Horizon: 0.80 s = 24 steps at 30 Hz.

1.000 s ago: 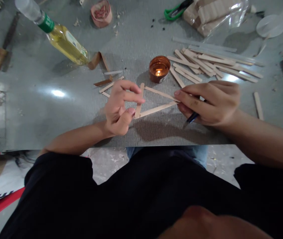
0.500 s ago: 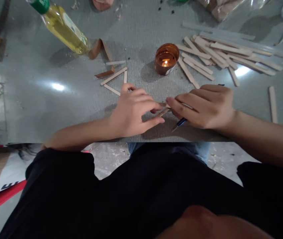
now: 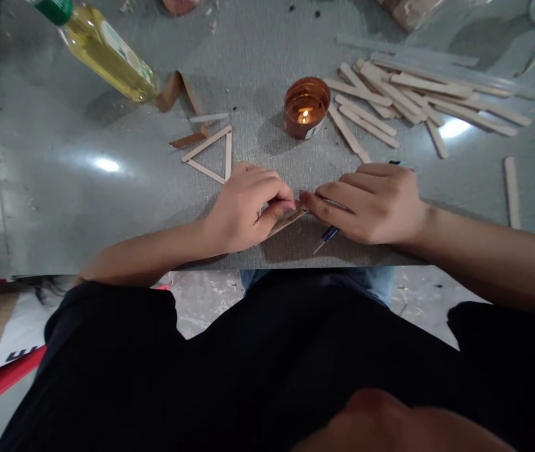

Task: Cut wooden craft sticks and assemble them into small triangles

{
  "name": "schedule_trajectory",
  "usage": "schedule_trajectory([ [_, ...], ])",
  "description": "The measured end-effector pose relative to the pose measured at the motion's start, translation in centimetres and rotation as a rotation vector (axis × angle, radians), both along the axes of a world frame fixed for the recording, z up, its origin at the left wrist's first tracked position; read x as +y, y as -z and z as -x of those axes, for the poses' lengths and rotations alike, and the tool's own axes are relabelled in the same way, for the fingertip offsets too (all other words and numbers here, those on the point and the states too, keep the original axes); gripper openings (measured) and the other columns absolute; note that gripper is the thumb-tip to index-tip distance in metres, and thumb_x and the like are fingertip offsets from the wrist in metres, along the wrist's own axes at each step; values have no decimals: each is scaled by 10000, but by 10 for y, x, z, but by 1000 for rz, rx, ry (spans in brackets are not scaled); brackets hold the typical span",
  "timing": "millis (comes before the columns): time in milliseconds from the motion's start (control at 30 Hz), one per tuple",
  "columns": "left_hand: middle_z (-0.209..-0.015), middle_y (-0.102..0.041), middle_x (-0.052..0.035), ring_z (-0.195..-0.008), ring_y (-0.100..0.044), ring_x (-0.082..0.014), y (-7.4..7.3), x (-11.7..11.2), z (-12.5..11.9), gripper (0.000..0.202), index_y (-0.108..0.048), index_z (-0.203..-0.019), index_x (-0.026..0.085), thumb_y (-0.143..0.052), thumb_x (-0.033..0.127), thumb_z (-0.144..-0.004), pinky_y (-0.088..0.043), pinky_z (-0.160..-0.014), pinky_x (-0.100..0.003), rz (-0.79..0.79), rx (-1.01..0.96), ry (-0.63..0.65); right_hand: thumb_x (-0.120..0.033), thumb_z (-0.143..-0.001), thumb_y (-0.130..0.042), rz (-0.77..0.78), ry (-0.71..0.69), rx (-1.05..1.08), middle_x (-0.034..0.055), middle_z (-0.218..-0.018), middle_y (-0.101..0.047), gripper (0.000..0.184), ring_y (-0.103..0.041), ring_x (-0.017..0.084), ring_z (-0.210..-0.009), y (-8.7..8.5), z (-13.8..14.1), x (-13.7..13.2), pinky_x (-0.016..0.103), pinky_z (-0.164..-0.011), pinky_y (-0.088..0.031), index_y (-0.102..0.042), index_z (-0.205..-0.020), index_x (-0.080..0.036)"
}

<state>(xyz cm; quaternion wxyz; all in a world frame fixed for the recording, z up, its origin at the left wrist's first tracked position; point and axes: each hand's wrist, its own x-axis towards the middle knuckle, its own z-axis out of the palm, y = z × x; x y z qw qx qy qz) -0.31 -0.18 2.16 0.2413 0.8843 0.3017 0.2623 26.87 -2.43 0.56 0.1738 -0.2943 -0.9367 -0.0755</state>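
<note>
Honestly, looks like the joint-fixing step: right hand (image 3: 366, 204) clamps the half-hidden sticks (image 3: 288, 221) plus a blue tool (image 3: 329, 234) over the tabletop's (image 3: 107, 210) near edge. Left hand (image 3: 248, 210) pinches alongside, can't tell on what. Next probably calls for steady pressure.

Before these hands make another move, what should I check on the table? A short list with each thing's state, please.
1. Candle apart from both hands: ok; it burns in its cup, beyond them.
2. Blue tool held: ok; in the right hand, its thin tip poking out.
3. Left hand gripping the held sticks: cannot tell; the hand covers much of them.
4. Joint of the held sticks firm: cannot tell; fingers hide it.
5. Wooden triangle clear of the left hand: cannot tell; they meet in view.
6. Loose sticks available: ok; heaped right of the candle.
</note>
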Motion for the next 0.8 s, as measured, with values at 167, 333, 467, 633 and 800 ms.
schedule_trajectory([
  [167,-845,-747,21,-801,-683,-149,-3,-1,0,122,-685,-938,199,-673,283,-1026,-430,-886,-406,77,74,14,-360,-1098,-561,87,20,-7,-4,-820,-692,238,-432,117,-661,0,0,2,347,-646,-266,-694,-950,-228],
  [333,-901,-791,13,-859,-718,-174,-4,-4,0,170,-739,-983,213,-681,366,-1030,-400,-917,-425,116,236,57,-323,-1091,-574,99,8,35,-14,-804,-690,173,-455,119,-670,-1,2,1,337,-635,-267,-720,-1029,-254],
  [467,-948,-823,12,-886,-728,-180,-1,-5,1,204,-752,-974,218,-632,353,-1069,-390,-948,-441,87,285,67,-286,-1091,-577,85,-18,81,-15,-785,-661,161,-431,117,-674,3,4,-1,340,-646,-244,-711,-1014,-241],
  [633,-887,-791,-2,-836,-690,-180,2,-3,0,256,-708,-921,196,-567,333,-1085,-375,-913,-444,33,311,75,-297,-1093,-580,-16,-43,10,-15,-765,-624,189,-412,112,-668,5,4,-1,341,-640,-255,-677,-954,-213],
  [800,-875,-750,-10,-790,-644,-167,2,-1,-2,228,-625,-902,189,-528,286,-1084,-372,-880,-435,59,261,55,-344,-1118,-532,52,-34,-30,-3,-768,-620,276,-400,107,-651,3,4,1,346,-630,-249,-669,-924,-204],
])
